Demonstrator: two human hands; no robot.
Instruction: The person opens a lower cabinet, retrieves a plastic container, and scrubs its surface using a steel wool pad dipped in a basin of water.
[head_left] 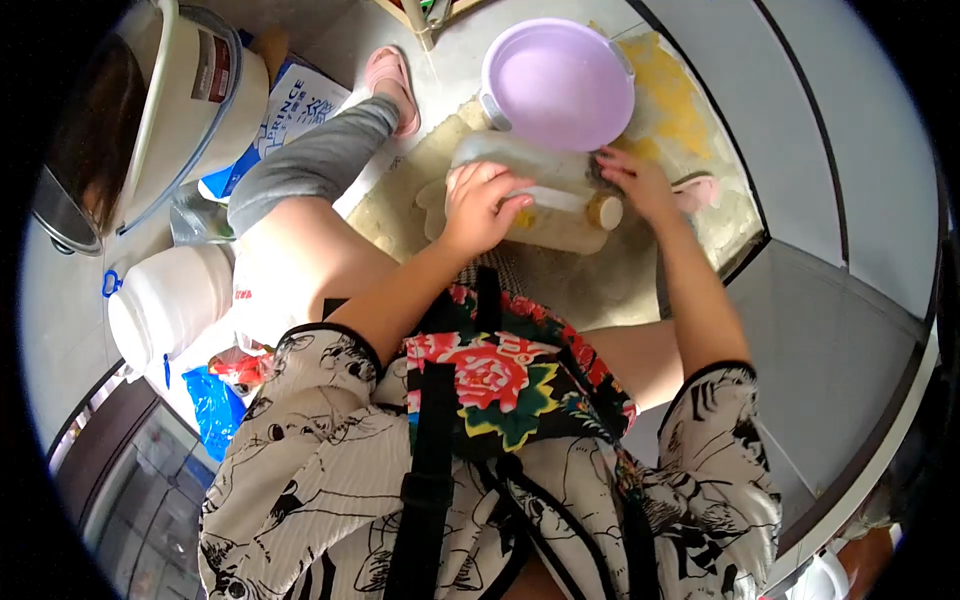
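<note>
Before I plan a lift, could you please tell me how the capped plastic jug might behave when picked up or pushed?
The jug looks like translucent plastic, so it may flex when squeezed. Lying on its side, it might rock or roll if pushed. Its long pale handle likely gives a fairly secure grip.

With the jug (560,232) as the clock's centre, it lies on the mat (385,205), its cap (604,212) at three o'clock. The left hand (480,207) is on its nine o'clock side, the right hand (636,184) at its two o'clock end. The basin (560,85) sits at twelve, just beyond it. One slipper (698,193) is at three, past the right hand; another, on a foot (392,88), at ten. Between nine and ten are the box (292,108) and, farther out, the bucket (185,130); at eight, the bag (212,408).
</note>
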